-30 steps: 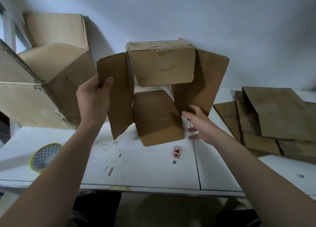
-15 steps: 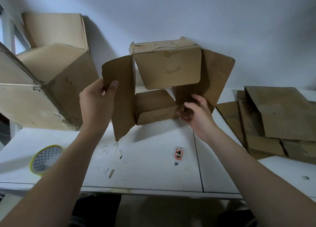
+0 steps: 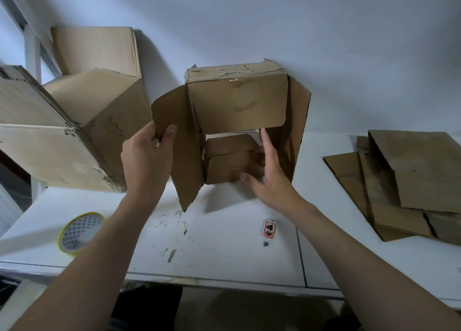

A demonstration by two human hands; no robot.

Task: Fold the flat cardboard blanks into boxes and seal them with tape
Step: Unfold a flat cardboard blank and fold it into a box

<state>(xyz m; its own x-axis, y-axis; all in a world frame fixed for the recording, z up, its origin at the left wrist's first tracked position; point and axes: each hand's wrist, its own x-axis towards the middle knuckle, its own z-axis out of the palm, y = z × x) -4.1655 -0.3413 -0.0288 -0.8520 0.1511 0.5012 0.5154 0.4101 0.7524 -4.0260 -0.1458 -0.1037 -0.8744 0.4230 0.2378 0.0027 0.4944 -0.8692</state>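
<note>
Cardboard box (image 3: 234, 72) is held up over the table (image 3: 224, 256), open end facing the head camera. Left hand (image 3: 147, 161) pinches the edge of the left flap (image 3: 179, 143), thumb in front, fingers behind. Right hand (image 3: 267, 178) is flat, fingers straight, pressing the bottom flap (image 3: 229, 166) inward. That flap sits dead ahead of the right fingers, long axis left-right. Top flap (image 3: 237, 109) hangs directly above it, right flap (image 3: 298, 131) just beside the index finger. Likely next: top flap in, side flaps over; the right hand is nearer both. Tape roll (image 3: 79, 231) is partly hidden by the left forearm. Flat blanks (image 3: 411, 181) sit well right. Box's far end is hidden, so sealed or not, can't tell.
</note>
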